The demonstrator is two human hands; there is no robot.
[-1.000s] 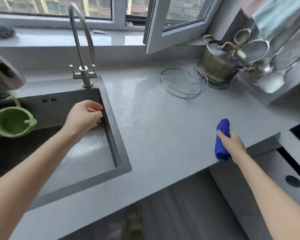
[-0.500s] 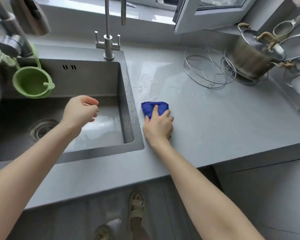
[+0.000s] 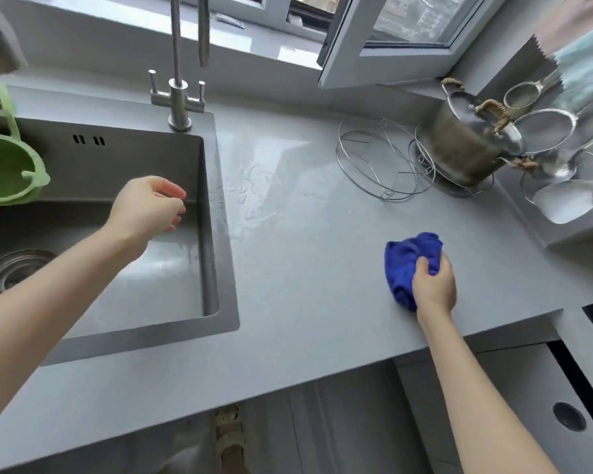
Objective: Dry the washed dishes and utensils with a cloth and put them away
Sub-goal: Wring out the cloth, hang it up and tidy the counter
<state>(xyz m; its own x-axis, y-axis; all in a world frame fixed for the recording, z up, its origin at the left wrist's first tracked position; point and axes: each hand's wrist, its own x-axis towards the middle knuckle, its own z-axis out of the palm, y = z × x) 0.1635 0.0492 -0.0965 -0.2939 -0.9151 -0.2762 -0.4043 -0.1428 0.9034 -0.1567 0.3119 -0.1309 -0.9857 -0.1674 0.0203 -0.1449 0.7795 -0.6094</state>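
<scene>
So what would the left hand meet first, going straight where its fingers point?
Likely the sink's right wall; the left hand may hover above the rim, so depth is unclear.

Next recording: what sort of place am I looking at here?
Most likely a home kitchen: a steel sink with a tap is set into a grey counter below a window, a lidded pot sits in the corner beside strainers, and the right hand grips a blue cloth on the counter.

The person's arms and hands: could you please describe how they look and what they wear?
The left forearm and the right forearm are bare, with no sleeve in view. The left hand and the right hand wear no gloves, and no watch, bracelet or ring shows.
</scene>
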